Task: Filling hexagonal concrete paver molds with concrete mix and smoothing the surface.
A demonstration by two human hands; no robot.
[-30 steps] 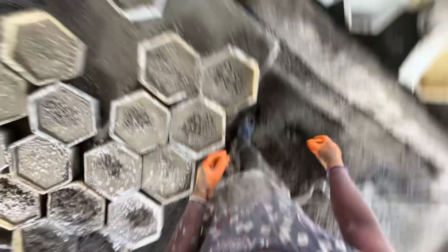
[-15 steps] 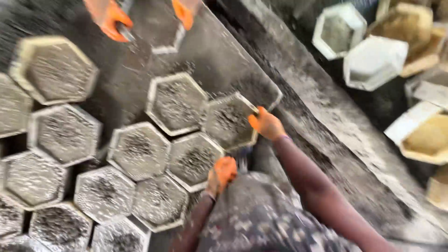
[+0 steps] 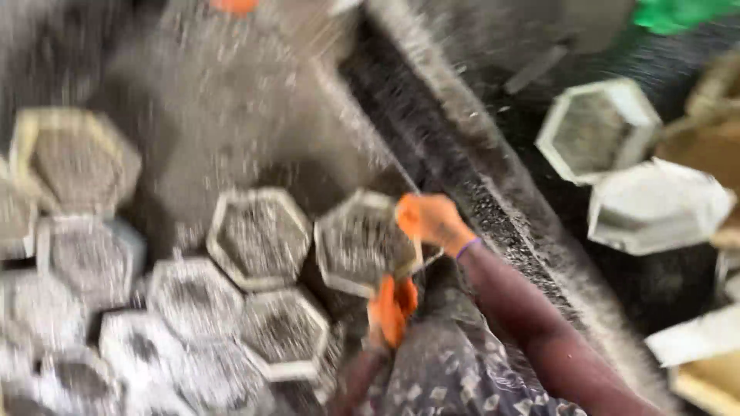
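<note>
Both my hands wear orange gloves and grip one hexagonal plastic mould (image 3: 356, 243) filled with dark wet concrete. My right hand (image 3: 432, 221) holds its far right edge; my left hand (image 3: 391, 308) holds its near edge from below. The mould sits at the right end of a cluster of filled hexagonal moulds, next to another filled mould (image 3: 258, 235). The picture is motion-blurred.
Several filled moulds (image 3: 193, 296) cover the dark slab at left. A raised concrete kerb (image 3: 493, 200) runs diagonally to the right of it. Beyond it lie empty white hexagonal moulds (image 3: 597, 127) and tan ones (image 3: 709, 385). An orange-gloved hand of another person (image 3: 235, 6) shows at top.
My right hand came from the open kerb side onto the mould's right edge, and my left hand closed under its near edge. The view swung right and nearer.
</note>
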